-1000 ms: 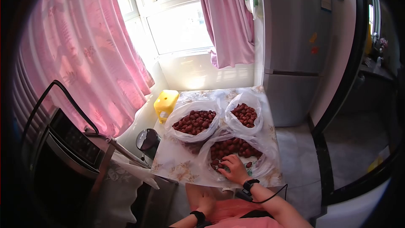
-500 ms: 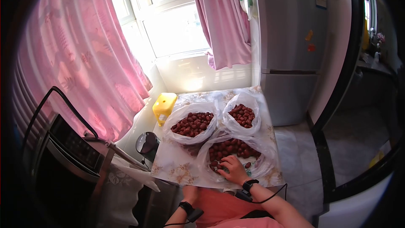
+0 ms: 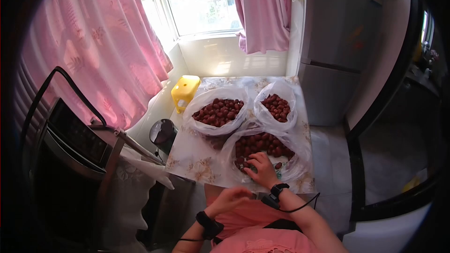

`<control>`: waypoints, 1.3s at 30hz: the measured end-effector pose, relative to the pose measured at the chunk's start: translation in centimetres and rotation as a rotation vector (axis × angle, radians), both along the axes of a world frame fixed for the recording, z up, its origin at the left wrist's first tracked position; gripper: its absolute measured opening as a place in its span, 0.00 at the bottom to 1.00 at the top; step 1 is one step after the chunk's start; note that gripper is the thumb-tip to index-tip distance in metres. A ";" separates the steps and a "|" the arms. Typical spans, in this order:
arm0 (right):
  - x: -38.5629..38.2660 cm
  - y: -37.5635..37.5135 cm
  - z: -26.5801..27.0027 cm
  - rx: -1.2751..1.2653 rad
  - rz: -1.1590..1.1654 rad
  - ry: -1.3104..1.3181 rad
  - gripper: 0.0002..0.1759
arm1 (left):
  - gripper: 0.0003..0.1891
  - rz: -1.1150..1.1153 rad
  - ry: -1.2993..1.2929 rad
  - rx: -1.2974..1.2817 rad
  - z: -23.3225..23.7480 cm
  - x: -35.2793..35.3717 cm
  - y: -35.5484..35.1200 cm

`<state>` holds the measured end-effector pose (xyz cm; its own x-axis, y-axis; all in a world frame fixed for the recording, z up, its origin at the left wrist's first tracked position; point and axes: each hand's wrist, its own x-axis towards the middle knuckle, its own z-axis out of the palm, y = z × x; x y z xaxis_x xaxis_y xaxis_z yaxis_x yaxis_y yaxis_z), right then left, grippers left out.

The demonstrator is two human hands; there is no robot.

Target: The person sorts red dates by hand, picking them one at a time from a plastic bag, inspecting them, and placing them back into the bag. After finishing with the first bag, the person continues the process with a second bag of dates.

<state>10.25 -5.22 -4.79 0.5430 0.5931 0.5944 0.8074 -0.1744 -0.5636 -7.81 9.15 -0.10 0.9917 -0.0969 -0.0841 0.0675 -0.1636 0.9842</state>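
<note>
Reddish-brown dates [image 3: 259, 144] fill the back of the nearest clear plastic bag [image 3: 300, 171], which lies opened out at the table's front. My right hand [image 3: 263, 169] is over the front of this bag, fingers bent and thumb apart, tips at the dates along its left side. No date shows clearly between them. A few loose dates lie beside the hand, on a part of the bag with green print. My left hand [image 3: 230, 198] hovers before the table's front edge, above my lap, fingers loosely stretched to the right with nothing visible in them. Both wrists wear black straps with a cable.
Two more bags of dates, one at the back left [image 3: 218, 112] and one at the back right [image 3: 276, 107], stand on the flowered tablecloth [image 3: 199, 171]. A yellow stool [image 3: 185, 89] is beyond the left edge. A black appliance [image 3: 70, 159] stands left, a refrigerator [image 3: 328, 84] right.
My left hand has risen from low by the table edge and moved right, toward my right hand. My right hand stays at the dates in the near bag. The view has tilted down.
</note>
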 end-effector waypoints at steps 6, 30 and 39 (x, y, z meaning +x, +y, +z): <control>0.1 0.1 -0.3 -0.022 -0.003 -0.006 0.19 | 0.09 0.640 -0.470 0.463 -1.3 6.5 1.4; -0.1 0.3 1.0 -0.056 0.034 -0.027 0.18 | 0.18 0.803 -0.492 0.597 -6.7 7.6 1.7; -0.1 0.2 1.0 -0.066 0.035 -0.026 0.18 | 0.16 0.794 -0.513 0.669 -6.4 7.7 1.4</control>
